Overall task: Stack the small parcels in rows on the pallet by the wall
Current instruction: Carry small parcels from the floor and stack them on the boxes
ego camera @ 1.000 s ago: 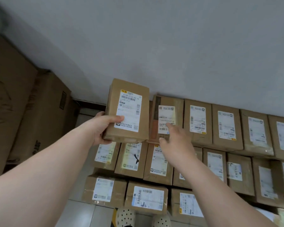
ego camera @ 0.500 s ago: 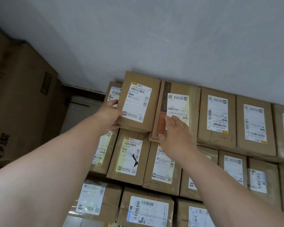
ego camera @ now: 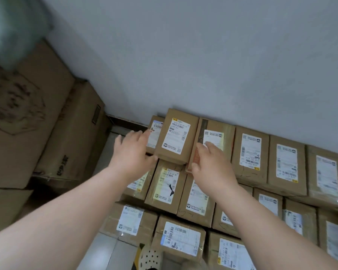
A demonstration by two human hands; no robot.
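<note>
Head view: nearest, a white perforated shoe [ego camera: 151, 257] shows at the bottom edge beside pale floor [ego camera: 105, 250]. Beyond it, stacked parcels [ego camera: 181, 236] with white labels rise in rows toward the wall. The left hand [ego camera: 132, 151] is spread with straight fingers, its thumb at the lower left corner of the top parcel [ego camera: 176, 137]; whether they touch is unclear. The right hand [ego camera: 213, 164] lies flat, fingers straight, on the neighbouring parcel [ego camera: 217, 126]. The top parcel lies label up at the left end of the highest row, close to the grey wall [ego camera: 203, 55]. Large cartons [ego camera: 66, 145] stand at the left.
</note>
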